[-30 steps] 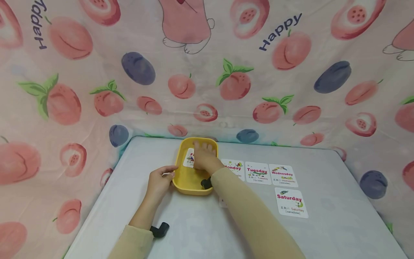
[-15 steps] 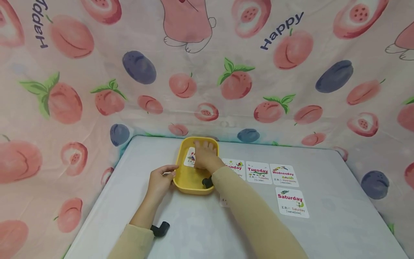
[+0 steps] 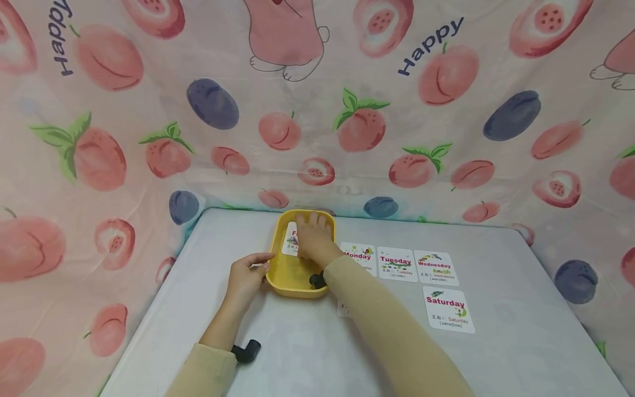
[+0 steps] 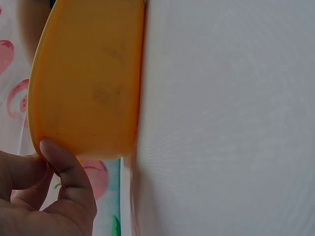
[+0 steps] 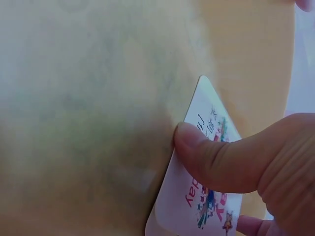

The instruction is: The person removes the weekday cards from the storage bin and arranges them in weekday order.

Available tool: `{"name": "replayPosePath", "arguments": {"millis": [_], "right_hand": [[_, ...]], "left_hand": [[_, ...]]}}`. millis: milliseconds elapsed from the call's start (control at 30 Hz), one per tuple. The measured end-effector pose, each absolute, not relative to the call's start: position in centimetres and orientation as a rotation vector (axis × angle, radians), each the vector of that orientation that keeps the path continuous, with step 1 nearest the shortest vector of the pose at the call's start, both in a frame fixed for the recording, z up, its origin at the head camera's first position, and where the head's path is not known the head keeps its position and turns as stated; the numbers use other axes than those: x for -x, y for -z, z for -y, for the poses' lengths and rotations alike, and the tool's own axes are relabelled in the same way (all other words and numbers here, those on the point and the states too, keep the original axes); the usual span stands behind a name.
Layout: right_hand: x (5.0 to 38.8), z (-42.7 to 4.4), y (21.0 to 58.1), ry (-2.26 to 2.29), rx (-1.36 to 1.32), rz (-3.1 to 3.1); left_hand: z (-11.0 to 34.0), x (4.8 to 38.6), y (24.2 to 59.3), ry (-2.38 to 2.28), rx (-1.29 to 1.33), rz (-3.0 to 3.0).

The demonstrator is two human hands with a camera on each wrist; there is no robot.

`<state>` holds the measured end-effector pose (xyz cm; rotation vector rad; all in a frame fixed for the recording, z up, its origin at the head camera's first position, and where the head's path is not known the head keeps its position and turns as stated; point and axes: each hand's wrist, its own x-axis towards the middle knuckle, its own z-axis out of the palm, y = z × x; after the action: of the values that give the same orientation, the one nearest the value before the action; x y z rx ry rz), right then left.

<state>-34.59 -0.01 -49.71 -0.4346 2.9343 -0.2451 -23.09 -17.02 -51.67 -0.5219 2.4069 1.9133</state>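
A yellow plastic tray (image 3: 296,293) stands near the back of the table. My left hand (image 3: 246,275) pinches its left rim between thumb and fingers; in the left wrist view, the thumb (image 4: 64,162) lies against the tray's outer wall. Inside the tray, my right hand (image 3: 317,241) is over a white weekday card (image 3: 290,241) whose visible print starts with "Fr". The right wrist view shows the thumb (image 5: 211,160) bent across the card's (image 5: 177,201) face, its tip at one edge, with another finger beyond the opposite edge. A second card edge shows beneath it.
To the tray's right lie Monday (image 3: 358,255), Tuesday (image 3: 397,264) and Wednesday (image 3: 436,268) cards in a row. A Saturday card (image 3: 448,310) lies below Wednesday. Another card (image 3: 343,309) is mostly hidden by the right sleeve (image 3: 382,325). A patterned cloth (image 3: 317,110) hangs behind the table.
The right hand's fingers have shifted slightly inside the tray, and the card beneath them looks a little raised. The left hand and the tray have stayed in place.
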Motion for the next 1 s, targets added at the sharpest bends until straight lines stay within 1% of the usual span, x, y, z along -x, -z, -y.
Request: {"name": "replayPosePath", "arguments": {"millis": [200,633,1000], "right_hand": [[34.46,0.16,49.83,0.205,0.467,-2.986],[34.77,0.21,50.34,0.345,0.432,-2.986],[34.92,0.16,50.42,0.364,0.505,-3.045]], "left_hand": [[16.99,23.12,51.66,-1.899,0.532,-2.413],[17.03,23.19,51.65,-1.896,0.535,-2.408],[17.09,23.12,51.66,-1.902,0.521,-2.411]]}}
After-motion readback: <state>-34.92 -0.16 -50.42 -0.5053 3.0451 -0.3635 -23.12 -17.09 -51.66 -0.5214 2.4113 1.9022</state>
